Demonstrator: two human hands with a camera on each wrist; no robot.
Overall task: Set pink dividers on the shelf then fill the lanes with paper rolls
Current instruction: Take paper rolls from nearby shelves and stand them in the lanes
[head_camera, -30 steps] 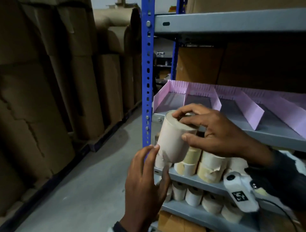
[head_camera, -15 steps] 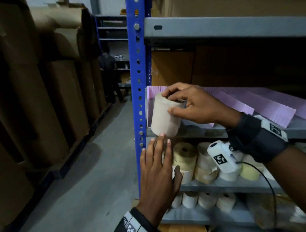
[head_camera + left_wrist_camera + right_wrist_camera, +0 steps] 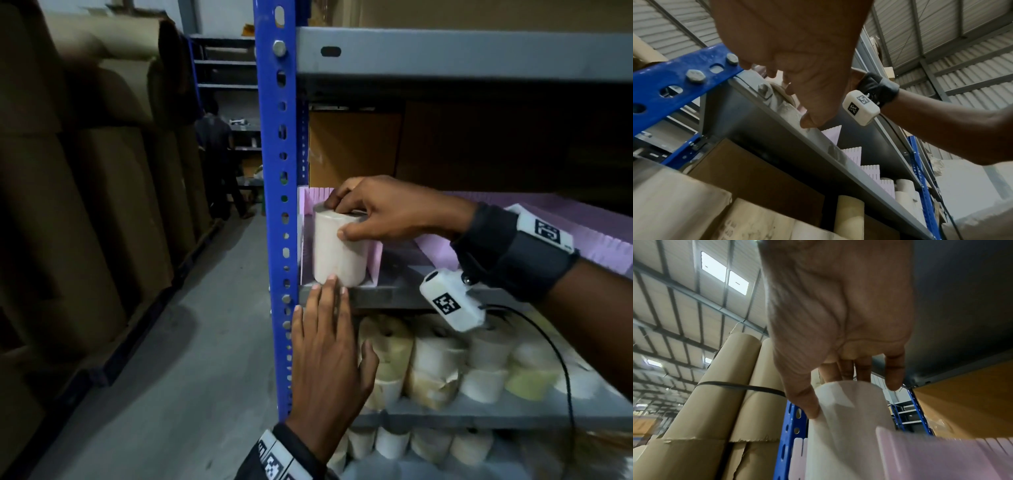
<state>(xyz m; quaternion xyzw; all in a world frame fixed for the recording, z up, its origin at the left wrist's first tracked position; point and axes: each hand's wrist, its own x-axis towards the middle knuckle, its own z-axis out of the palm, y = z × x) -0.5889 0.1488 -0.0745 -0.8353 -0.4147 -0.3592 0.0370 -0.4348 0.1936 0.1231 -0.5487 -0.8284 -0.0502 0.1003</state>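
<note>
A white paper roll (image 3: 339, 250) stands upright in the leftmost lane between pink dividers (image 3: 375, 260) on the grey shelf (image 3: 387, 294). My right hand (image 3: 370, 214) grips the roll's top from above, thumb on its front and fingers over the rim; the right wrist view shows the same roll (image 3: 846, 426) under the fingers. My left hand (image 3: 325, 346) lies flat with straight fingers against the shelf's front edge, fingertips (image 3: 330, 279) touching the roll's base. More pink dividers (image 3: 871, 170) run along the shelf.
A blue upright post (image 3: 275, 205) borders the lane on the left. The shelves below hold several paper rolls (image 3: 435, 363). Tall cardboard tubes (image 3: 85, 205) line the aisle's left side. A person (image 3: 219, 161) stands far down the aisle.
My right hand has carried the roll up and back into the leftmost lane and set it down. My left hand followed upward, its fingertips now at the shelf edge.
</note>
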